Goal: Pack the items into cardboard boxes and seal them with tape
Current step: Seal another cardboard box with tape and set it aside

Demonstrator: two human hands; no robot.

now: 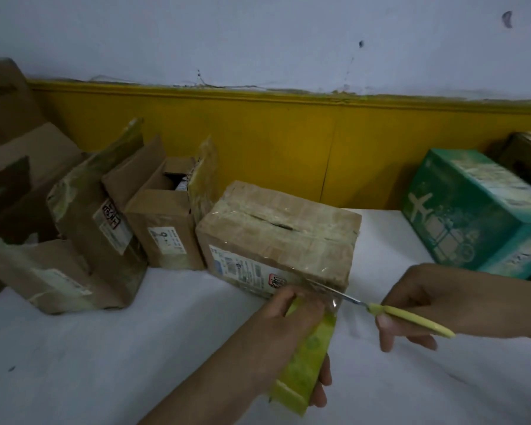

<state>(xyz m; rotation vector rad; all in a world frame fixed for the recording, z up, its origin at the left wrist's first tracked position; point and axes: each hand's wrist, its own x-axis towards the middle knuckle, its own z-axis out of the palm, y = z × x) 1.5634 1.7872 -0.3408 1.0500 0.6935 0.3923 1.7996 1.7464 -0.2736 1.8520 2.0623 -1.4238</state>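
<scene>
**One box nearly sealed**

Our left hand (288, 315) grips the tape roll (308, 363). Our right hand (426, 302) pinches the scissors (408, 317), blades at the strip. The box (276, 234) just beyond both hands looks taped shut. We judge the open boxes (163, 228) to their left remain.

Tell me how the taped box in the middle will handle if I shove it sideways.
The box is broad and low, so it would probably slide rather than tip. Its glossy tape wrap may be slippery to grip. A strip seems to join it to the roll in the left hand, so it might tug.
</scene>
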